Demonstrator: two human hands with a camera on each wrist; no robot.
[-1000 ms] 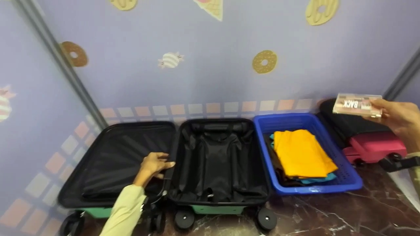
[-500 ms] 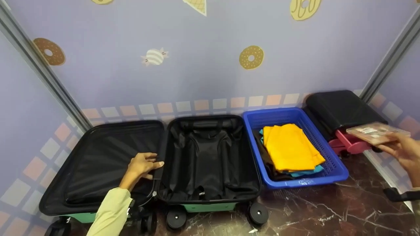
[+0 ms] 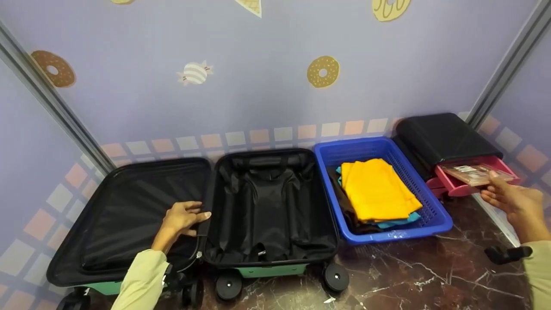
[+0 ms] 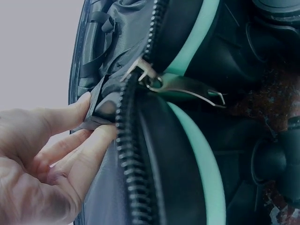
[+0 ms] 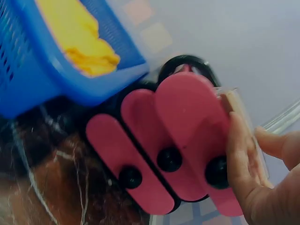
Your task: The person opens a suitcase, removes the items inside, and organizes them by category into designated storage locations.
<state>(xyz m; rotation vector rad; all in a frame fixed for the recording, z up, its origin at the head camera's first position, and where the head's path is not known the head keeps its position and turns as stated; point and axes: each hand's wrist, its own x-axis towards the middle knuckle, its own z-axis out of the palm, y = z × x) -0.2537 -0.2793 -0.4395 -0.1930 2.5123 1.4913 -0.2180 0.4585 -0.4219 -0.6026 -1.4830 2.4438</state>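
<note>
A green suitcase lies spread out, its black-lined shell [image 3: 275, 206] beside its black-covered half [image 3: 133, 219]. At the fold between them my left hand [image 3: 183, 219] pinches a bit of black lining [image 4: 99, 101] between thumb and fingers, close to the zipper [image 4: 129, 154]. My right hand [image 3: 514, 200] holds a flat, clear-lidded makeup palette [image 3: 473, 173] by its near end. The palette sits over the pulled-out top drawer [image 3: 458, 187] of a small black drawer unit [image 3: 447, 137] with pink fronts. Seen from the right wrist, the pink drawer front [image 5: 192, 112] stands right beside the palette.
A blue plastic basket [image 3: 400, 234] with a folded yellow cloth [image 3: 379, 189] on top of other clothes stands between suitcase and drawer unit. Suitcase wheels [image 3: 335, 277] jut out at the front. The dark marble floor [image 3: 409, 275] meets a patterned lilac wall [image 3: 258, 86] behind.
My right hand has lowered the palette from above the drawer unit to the open drawer, tilting it flat. My left hand keeps its place at the suitcase fold. The head view has shifted.
</note>
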